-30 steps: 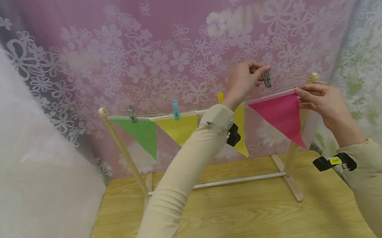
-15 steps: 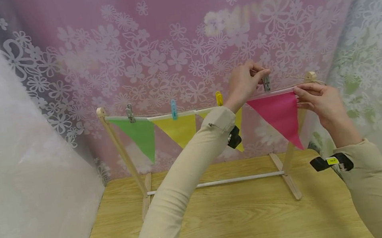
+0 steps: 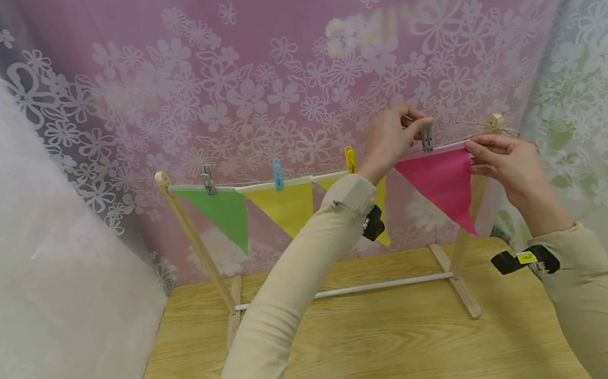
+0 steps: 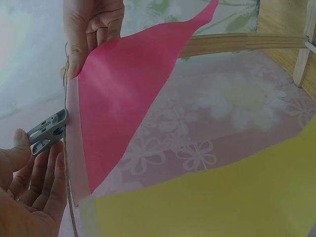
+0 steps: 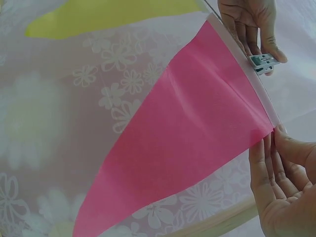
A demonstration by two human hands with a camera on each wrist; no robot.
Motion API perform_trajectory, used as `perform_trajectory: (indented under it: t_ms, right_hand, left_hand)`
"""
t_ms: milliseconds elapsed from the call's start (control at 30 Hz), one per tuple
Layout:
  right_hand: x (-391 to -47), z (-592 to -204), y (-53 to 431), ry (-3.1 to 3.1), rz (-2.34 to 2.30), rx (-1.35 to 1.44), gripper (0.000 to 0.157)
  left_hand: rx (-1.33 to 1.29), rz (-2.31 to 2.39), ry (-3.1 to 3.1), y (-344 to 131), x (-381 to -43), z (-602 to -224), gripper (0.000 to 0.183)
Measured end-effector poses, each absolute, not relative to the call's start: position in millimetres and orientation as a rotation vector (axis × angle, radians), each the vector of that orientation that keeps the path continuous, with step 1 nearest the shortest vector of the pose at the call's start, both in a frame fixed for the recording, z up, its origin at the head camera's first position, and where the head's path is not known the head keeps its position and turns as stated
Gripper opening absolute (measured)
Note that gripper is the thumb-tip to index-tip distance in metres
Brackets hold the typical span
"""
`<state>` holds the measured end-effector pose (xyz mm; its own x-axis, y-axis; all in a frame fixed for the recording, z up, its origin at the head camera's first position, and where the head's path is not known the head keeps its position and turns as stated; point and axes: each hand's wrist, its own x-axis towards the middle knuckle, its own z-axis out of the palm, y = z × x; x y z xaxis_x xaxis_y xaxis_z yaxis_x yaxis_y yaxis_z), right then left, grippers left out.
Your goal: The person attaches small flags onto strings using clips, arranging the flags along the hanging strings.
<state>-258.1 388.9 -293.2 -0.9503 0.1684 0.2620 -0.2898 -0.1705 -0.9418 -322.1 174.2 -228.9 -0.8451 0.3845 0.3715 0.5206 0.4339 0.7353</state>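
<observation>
My left hand point(image 3: 392, 136) pinches a grey clothespin point(image 4: 48, 131) between thumb and fingers. The clothespin's tip is right at the white top edge of the pink pennant point(image 3: 442, 187) and the twine point(image 4: 67, 168). At the pennant's upper right corner, my right hand point(image 3: 514, 168) pinches the white band between thumb and fingertips. A green pennant point(image 3: 223, 216) and two yellow pennants point(image 3: 286, 208) hang to the left on the same line. On them sit another grey clothespin point(image 3: 208, 180), a blue clothespin point(image 3: 278, 175) and a yellow clothespin point(image 3: 350, 159).
A wooden stand holds the line between its left post point(image 3: 196, 248) and right post point(image 3: 497, 122), with a white crossbar point(image 3: 386, 285) low down. It stands on a wood-grain table point(image 3: 361, 361). Flower-patterned sheeting point(image 3: 239, 50) rises behind and at both sides.
My left hand has lowered the grey clothespin from above the pink pennant to its top edge. My right hand keeps its grip and has shifted slightly left with the corner.
</observation>
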Motion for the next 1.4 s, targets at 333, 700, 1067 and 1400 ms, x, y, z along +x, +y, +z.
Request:
perform_trajectory:
  t_ms: [333,700,1067,1400]
  right_hand:
    - [-258,-293,389,-1.778,2.223,0.167,0.011]
    - [-259,-292,387,-1.814,2.170,0.130,0.009]
    - [-258,-292,386,-1.853,2.134,0.109,0.009]
    - [-257,-293,387,-1.893,2.117,0.087,0.009]
  left_hand:
    - [-0.868,-1.399,-2.512,174,-321,-234,0.014]
    - [-0.871,-1.375,-2.515,175,-321,-237,0.016]
    - [-0.881,-1.322,-2.529,175,-322,-241,0.016]
    - [-0.862,-1.330,-2.593,174,-325,-243,0.028]
